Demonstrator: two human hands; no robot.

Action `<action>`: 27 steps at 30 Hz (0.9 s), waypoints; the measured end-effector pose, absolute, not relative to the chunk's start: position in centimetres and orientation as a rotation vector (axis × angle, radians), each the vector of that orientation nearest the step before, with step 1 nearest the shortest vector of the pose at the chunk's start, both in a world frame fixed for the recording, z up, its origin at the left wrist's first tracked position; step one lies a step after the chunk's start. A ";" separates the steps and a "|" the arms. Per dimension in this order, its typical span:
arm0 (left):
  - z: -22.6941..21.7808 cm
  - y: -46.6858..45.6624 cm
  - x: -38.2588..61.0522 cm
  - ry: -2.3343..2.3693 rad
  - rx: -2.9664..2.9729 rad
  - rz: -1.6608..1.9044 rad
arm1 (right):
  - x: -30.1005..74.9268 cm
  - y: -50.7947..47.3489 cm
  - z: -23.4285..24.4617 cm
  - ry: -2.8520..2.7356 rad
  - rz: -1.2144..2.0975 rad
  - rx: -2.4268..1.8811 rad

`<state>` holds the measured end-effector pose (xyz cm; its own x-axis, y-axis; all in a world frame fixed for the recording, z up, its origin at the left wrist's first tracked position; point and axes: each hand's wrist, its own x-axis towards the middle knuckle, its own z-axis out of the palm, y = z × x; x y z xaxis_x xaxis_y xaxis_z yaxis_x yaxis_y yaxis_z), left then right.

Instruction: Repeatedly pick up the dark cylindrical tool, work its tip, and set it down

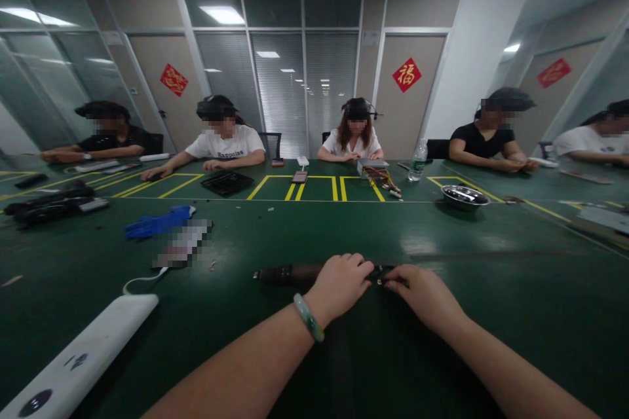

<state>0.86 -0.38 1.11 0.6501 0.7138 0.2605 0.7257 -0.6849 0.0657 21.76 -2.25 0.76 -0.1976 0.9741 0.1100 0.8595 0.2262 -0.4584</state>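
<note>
A dark, long tool-like object (282,274) lies on the green table (515,288) just in front of me. My left hand (340,285), with a pale green bangle on its wrist, is curled over the object's right part, fingers closed on it. My right hand (423,294) meets it from the right, fingertips pinched at the object's right end (381,273). What exactly sits between the fingertips is too small and dark to make out.
A white power bank (78,357) with a cable lies at the near left. Blue gloves (157,222) lie further back left, a metal bowl (464,196) back right, a water bottle (418,160) beyond. Several people sit along the far edge.
</note>
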 end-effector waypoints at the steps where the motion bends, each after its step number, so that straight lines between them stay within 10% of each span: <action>1: 1.1 -0.4 1.0 -1.226 -2.803 -0.409 | 21.7 -2.3 0.8 -2.130 0.413 -1.702; 27: 1.6 -1.0 0.1 -1.199 -2.887 -0.490 | 22.3 -3.0 0.4 -2.122 0.332 -1.483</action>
<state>0.07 -1.02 1.56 0.6648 0.6951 0.2737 0.6879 -0.7125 0.1384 22.32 -3.03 0.44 -0.2612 0.9247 0.2771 0.7958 0.3687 -0.4804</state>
